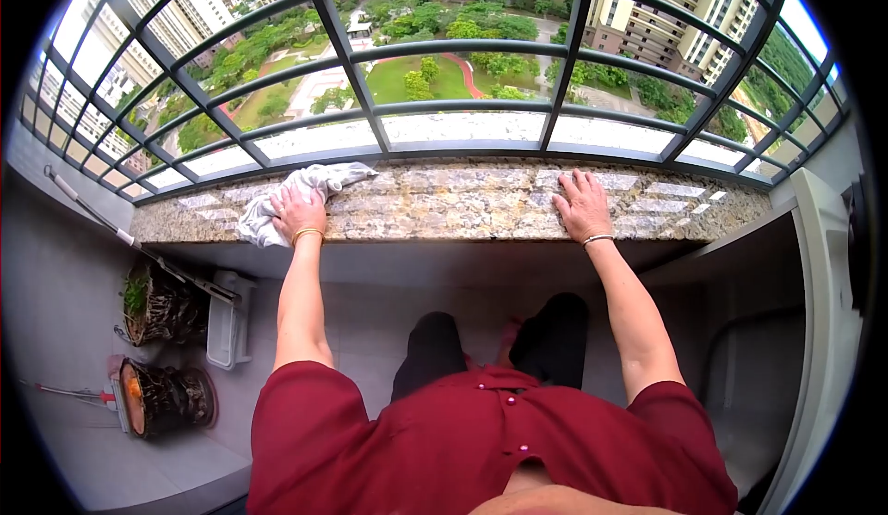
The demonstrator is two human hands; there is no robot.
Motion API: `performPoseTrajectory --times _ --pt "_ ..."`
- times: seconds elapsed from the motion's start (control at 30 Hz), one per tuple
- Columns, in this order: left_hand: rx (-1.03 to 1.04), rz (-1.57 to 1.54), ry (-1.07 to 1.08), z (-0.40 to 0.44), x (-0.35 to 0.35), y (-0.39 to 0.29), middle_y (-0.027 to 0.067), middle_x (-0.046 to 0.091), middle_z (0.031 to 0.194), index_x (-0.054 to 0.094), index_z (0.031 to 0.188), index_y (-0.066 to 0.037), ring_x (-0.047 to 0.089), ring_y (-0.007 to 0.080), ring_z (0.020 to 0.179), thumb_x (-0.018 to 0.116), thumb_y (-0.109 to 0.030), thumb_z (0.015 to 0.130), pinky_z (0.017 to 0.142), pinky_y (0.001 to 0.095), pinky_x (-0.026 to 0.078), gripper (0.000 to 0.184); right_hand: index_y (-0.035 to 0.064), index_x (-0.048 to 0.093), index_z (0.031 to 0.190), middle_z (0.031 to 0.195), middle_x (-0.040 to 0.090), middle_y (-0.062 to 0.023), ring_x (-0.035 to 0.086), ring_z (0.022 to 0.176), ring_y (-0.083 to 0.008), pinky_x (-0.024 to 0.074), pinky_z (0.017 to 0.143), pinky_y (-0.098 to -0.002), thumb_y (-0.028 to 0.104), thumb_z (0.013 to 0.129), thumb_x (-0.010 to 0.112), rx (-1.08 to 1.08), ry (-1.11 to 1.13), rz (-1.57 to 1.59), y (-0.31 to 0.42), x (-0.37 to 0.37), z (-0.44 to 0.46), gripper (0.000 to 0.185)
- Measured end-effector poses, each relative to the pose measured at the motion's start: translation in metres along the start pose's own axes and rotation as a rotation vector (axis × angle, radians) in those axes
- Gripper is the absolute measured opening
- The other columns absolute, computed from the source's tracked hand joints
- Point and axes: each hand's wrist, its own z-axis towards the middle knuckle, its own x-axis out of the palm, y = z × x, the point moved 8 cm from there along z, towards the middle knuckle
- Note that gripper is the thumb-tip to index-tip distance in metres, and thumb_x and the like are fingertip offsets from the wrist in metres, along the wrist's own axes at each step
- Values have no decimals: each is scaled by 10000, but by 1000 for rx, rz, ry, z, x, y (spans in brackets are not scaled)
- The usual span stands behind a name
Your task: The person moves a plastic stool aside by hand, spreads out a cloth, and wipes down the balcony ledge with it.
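Observation:
A crumpled pale grey cloth lies on the speckled granite window sill, toward its left side. My left hand presses down on the cloth and grips it, with fabric bunched around the fingers. Some of the fingertips are hard to make out against the folds. Farther right, my right hand rests palm down on the bare stone, fingers spread, holding nothing.
Dark metal window bars curve along the sill's far edge. At lower left stand two dark pots, a white plastic bin and a long-handled mop. A pale appliance or cabinet edge borders the right side.

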Motion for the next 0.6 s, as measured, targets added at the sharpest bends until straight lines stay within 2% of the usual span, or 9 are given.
performPoseTrajectory --times 0.6 --pt "21 13 -43 3 5 2 51 403 1365 487 1260 -128 258 282 1316 483 -438 831 985 538 288 529 146 498 1239 1329 414 -126 307 1264 -313 223 1044 -436 406 858 496 -42 -85 3 0 1 0 461"
